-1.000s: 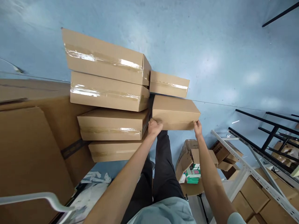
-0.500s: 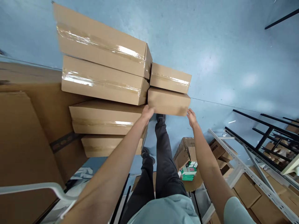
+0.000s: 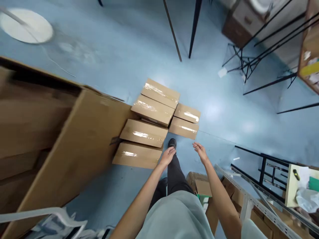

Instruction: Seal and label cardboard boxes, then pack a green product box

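My left hand (image 3: 168, 156) is off the cartons, holding nothing, fingers loosely extended beside the two lower taped cardboard boxes, the upper one (image 3: 144, 133) and the lower one (image 3: 138, 154). My right hand (image 3: 199, 151) hangs in the air with fingers apart, just below a smaller taped box (image 3: 183, 127). Behind that box lies a similar small one (image 3: 186, 113). Two longer taped boxes, the far one (image 3: 160, 93) and the nearer one (image 3: 153, 110), lie to their left. All of them sit on the blue floor.
At the left stands a large open carton (image 3: 99, 132) with boxes inside. An opened box (image 3: 199, 184) is by my right leg. Metal shelving (image 3: 259, 199) with cartons runs along the right. Black metal legs (image 3: 195, 30) stand farther off, and a round white base (image 3: 26, 26) lies far left.
Both hands have let go of or moved away from the near small box and drawn back toward my body. My view has risen and widened, so the boxes look smaller.
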`<state>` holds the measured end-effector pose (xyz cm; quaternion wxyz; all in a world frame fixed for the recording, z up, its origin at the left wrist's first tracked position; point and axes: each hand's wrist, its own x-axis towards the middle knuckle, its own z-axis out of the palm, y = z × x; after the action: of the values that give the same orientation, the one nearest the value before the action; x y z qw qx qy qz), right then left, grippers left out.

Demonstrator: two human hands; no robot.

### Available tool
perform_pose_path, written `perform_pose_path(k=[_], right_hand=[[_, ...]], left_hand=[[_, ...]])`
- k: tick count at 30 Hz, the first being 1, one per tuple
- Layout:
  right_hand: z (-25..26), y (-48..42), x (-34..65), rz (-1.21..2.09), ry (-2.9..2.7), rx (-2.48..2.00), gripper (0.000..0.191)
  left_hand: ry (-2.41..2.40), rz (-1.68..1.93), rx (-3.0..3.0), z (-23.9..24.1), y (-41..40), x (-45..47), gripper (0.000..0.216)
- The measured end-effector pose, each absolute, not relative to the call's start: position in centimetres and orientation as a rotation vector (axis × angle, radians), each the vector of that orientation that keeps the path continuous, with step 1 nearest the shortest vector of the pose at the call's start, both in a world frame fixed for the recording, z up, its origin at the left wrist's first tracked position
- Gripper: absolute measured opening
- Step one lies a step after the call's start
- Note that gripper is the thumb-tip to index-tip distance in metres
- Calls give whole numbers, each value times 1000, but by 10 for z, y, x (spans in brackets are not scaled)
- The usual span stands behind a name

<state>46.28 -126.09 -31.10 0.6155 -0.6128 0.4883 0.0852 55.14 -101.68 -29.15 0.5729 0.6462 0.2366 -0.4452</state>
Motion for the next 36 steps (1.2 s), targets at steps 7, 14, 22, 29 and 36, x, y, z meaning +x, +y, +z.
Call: perform_pose_path(k=[7,14,22,29,36], right_hand=[[-197,-1159,457,147,782,-1520,85],[-87,-975,420,261,216,-1611,80],[-18,-726,322,770,-384,-1641,76],[32,-564,237,1102,-933,-1555,66],[39,-425,141,1583,-1364,-1362,65]], left_hand=[[501,-506,1357,-165,-849,481,59],[677,79,1295,-83,-652,299,65],[955,613,1044,-37,-534,66,69],[1156,1037,793,-19,-505,-60,70],[1414,1427,525,3,-513,-135,70]])
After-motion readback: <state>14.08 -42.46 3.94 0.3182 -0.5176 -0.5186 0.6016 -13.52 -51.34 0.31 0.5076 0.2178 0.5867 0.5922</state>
